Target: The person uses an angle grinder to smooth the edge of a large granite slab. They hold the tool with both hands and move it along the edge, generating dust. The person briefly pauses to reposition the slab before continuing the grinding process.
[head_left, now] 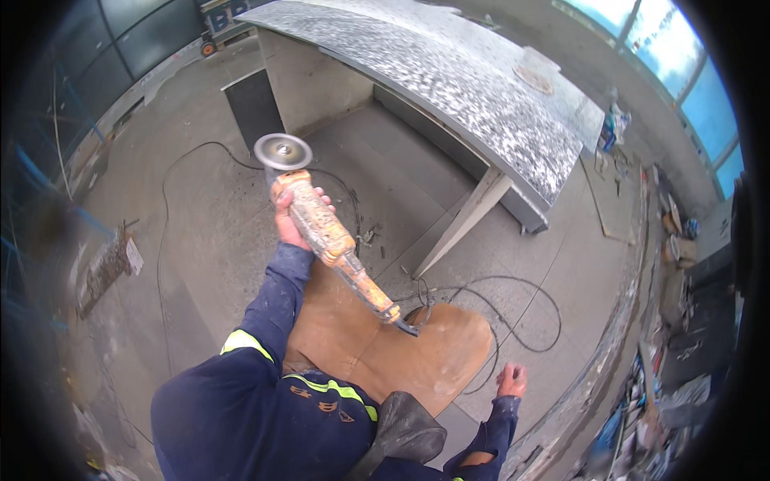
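Left grip wraps orange grinder | right grip curled, looks empty | step: seems holding it up | next: likely needs both grips, blade facing away

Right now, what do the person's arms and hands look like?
The left hand and right hand wear no gloves. The left sleeve and right sleeve are dark navy blue. The left one has pale, dusty smudges and a bright yellow-green and whitish band.
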A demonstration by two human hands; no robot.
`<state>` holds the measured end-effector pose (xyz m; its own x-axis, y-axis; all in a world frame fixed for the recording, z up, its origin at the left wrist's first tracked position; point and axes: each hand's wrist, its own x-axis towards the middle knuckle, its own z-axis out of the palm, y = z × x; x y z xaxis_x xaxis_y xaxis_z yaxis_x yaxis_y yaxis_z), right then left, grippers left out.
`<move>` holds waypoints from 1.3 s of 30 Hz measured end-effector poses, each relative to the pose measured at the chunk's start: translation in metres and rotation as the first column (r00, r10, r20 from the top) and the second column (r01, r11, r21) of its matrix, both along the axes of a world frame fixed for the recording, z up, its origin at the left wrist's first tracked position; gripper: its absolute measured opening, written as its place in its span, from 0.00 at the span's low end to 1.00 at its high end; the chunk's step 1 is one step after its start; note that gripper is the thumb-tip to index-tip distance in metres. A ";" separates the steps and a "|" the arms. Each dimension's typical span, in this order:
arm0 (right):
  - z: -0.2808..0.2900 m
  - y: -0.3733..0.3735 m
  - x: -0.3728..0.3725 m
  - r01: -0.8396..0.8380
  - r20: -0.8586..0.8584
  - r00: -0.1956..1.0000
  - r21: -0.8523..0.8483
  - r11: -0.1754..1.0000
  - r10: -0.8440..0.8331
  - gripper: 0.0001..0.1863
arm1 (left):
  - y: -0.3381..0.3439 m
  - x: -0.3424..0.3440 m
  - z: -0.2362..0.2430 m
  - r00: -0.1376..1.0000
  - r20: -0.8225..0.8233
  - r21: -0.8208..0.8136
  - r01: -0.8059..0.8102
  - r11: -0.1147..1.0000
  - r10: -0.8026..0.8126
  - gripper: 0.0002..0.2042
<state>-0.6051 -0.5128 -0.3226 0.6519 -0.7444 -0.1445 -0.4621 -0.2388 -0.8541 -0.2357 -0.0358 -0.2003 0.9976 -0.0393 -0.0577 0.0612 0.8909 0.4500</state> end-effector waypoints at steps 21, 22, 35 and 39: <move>0.370 0.226 0.307 -0.882 -0.109 0.339 -0.382 0.275 0.935 0.56 | -0.077 0.029 0.180 0.953 0.301 -0.162 0.064 0.985 -0.012 0.35; 0.380 0.226 0.315 -0.891 -0.134 0.326 -0.375 0.257 0.936 0.55 | -0.079 0.034 0.187 0.961 0.270 -0.166 -0.019 0.986 0.064 0.36; 0.392 0.220 0.381 -0.966 -0.146 0.156 -0.230 0.120 0.977 0.58 | -0.042 0.109 0.201 0.990 0.129 0.031 -0.069 0.997 0.064 0.30; 0.391 0.224 0.382 -0.948 -0.106 0.148 -0.299 0.110 0.983 0.59 | -0.040 0.112 0.205 0.987 0.152 0.062 -0.059 0.996 0.048 0.29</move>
